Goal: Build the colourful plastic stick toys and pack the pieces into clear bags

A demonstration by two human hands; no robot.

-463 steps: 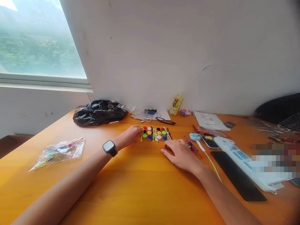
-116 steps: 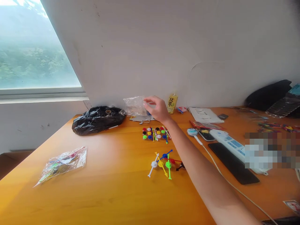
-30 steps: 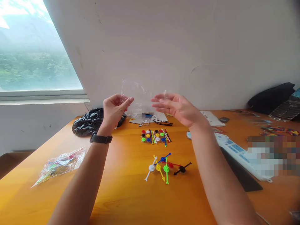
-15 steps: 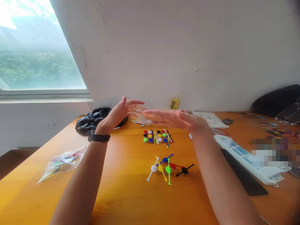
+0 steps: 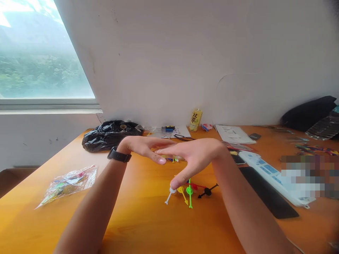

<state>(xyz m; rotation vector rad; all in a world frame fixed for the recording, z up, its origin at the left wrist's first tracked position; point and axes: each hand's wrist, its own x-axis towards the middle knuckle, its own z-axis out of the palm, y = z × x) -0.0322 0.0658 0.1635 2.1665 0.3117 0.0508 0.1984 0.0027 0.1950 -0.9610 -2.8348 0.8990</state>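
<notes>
Lying leftmost, a clear plastic packet of coloured pieces [image 5: 69, 184] rests on the glossy orange-brown wooden table [image 5: 143, 218]. The left hand [image 5: 144, 146] has straight fingers, thumb spread, palm hidden. White [image 5: 167, 201], yellow [image 5: 185, 198] and green plastic arrow spinners [image 5: 190, 200] sit on the table, partly behind the right hand [image 5: 196, 155], likewise uncurled; thumb contact with the white one is unclear. Rightward lies a black plastic arrow spinner [image 5: 208, 191].

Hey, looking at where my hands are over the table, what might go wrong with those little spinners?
The thumb of your right hand overlaps the white spinner in this view, so lowering it might knock that piece.
The yellow spinner and green spinner lie close by; one bump could shift both.
Your hands partly hide the small coloured pieces behind, so a nudge there might go unseen.
</notes>
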